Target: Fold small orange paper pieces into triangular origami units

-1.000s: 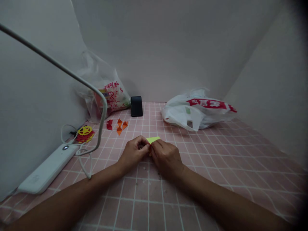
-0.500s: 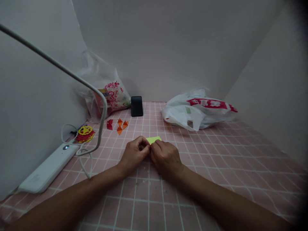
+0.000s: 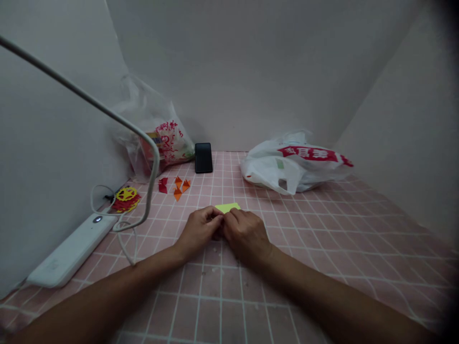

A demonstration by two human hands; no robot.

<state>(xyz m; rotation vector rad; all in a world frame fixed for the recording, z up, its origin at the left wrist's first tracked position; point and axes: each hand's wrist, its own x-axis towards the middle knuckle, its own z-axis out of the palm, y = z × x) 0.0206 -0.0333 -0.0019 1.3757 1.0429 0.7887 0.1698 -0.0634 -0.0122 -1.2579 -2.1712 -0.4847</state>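
Observation:
A small piece of yellow-green paper (image 3: 227, 208) shows just beyond my fingertips, near the middle of the view. My left hand (image 3: 201, 230) pinches its near left edge between thumb and fingers. Against it on the right, my right hand (image 3: 248, 235) has its fingers closed on the near right part of the paper. The two hands touch at the fingertips, and they hide the paper's near side. Small folded orange papers (image 3: 178, 193) and a red one (image 3: 162, 185) lie farther back on the left.
Pink checked cloth (image 3: 222, 306) covers the table. A black phone (image 3: 203, 158) lies at the back, between a clear bag (image 3: 172, 143) and a white bag (image 3: 304, 162). At left are a white power strip (image 3: 71, 253), red-yellow cutouts (image 3: 126, 198) and a looping cable (image 3: 157, 167).
Slightly more of the yellow-green paper shows on its left side. My left fingers have closed up a little, and both hands have stayed nearly in place.

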